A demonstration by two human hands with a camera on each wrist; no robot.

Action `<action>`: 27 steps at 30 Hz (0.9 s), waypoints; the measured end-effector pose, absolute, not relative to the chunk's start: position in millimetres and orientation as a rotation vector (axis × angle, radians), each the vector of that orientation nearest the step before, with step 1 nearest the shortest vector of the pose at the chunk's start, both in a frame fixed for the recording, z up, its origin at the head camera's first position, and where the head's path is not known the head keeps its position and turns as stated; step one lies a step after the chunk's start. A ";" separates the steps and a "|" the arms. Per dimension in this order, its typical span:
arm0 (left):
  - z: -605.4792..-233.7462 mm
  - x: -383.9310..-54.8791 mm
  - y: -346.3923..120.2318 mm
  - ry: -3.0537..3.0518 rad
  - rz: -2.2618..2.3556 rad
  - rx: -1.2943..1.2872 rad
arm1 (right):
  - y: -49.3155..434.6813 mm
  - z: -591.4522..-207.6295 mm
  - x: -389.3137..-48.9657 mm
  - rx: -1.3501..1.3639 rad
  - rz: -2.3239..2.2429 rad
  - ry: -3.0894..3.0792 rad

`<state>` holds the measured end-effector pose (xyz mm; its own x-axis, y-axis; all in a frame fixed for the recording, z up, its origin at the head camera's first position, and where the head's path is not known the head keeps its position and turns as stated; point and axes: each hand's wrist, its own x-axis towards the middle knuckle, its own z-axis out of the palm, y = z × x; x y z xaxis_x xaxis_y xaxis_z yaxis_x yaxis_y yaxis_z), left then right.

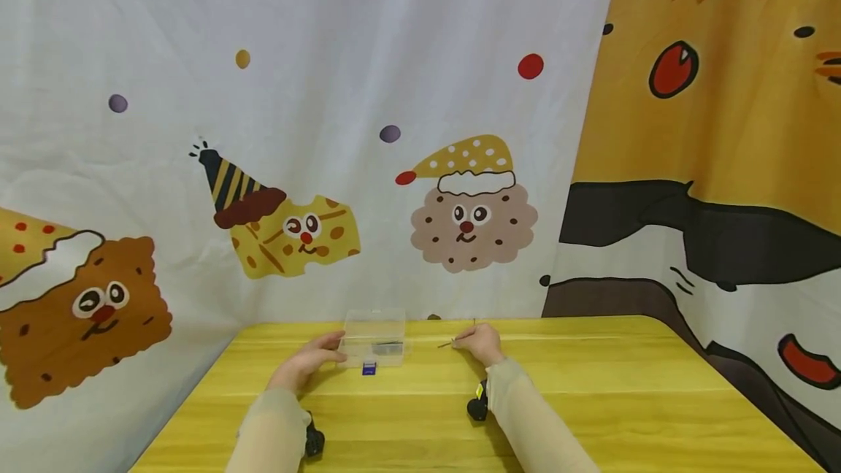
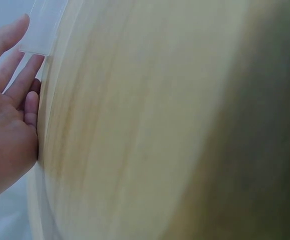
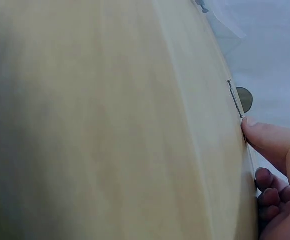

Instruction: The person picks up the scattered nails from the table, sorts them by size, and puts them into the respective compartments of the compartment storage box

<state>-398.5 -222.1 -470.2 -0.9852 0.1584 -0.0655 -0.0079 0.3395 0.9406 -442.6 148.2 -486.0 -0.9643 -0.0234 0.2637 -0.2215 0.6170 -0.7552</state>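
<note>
The clear plastic box (image 1: 358,352) stands at the table's far edge with its lid raised at the back. Some thin grey pieces (image 1: 389,347) lie inside it. My left hand (image 1: 309,362) holds the box's left end, thumb toward the front corner and fingers farther back. In the left wrist view, the box (image 2: 42,27) meets the fingertips. To the right of the box, my right hand (image 1: 481,344) has its fingertips at one end of a thin, nail-like metal piece (image 3: 235,98), seemingly pinching it. Whether it is a nail or a screw cannot be told.
A small blue piece (image 1: 369,368) is at the box's front. Another thin dark piece (image 1: 474,321) shows beyond the right hand. The yellow wooden table (image 1: 394,422) ends at a printed curtain (image 1: 368,57). Each wrist carries a black camera (image 1: 478,406).
</note>
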 end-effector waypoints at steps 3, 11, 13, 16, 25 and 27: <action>-470.1 -399.3 -223.0 2.452 1.725 0.120 | 148.4 -484.9 -442.3 0.230 1.264 -2.604; -469.5 -398.3 -221.7 2.455 1.726 0.114 | 155.6 -486.1 -443.1 0.341 1.235 -2.575; -469.8 -397.9 -221.3 2.454 1.727 0.118 | 155.2 -486.7 -443.6 0.315 1.243 -2.583; -471.8 -398.5 -221.5 2.452 1.725 0.124 | 154.8 -489.8 -447.4 0.278 1.244 -2.599; -470.5 -401.0 -222.0 2.424 1.740 0.115 | 157.1 -488.6 -445.1 0.205 1.299 -2.601; -469.4 -401.1 -221.3 2.419 1.741 0.113 | 158.5 -486.6 -442.6 0.188 1.337 -2.588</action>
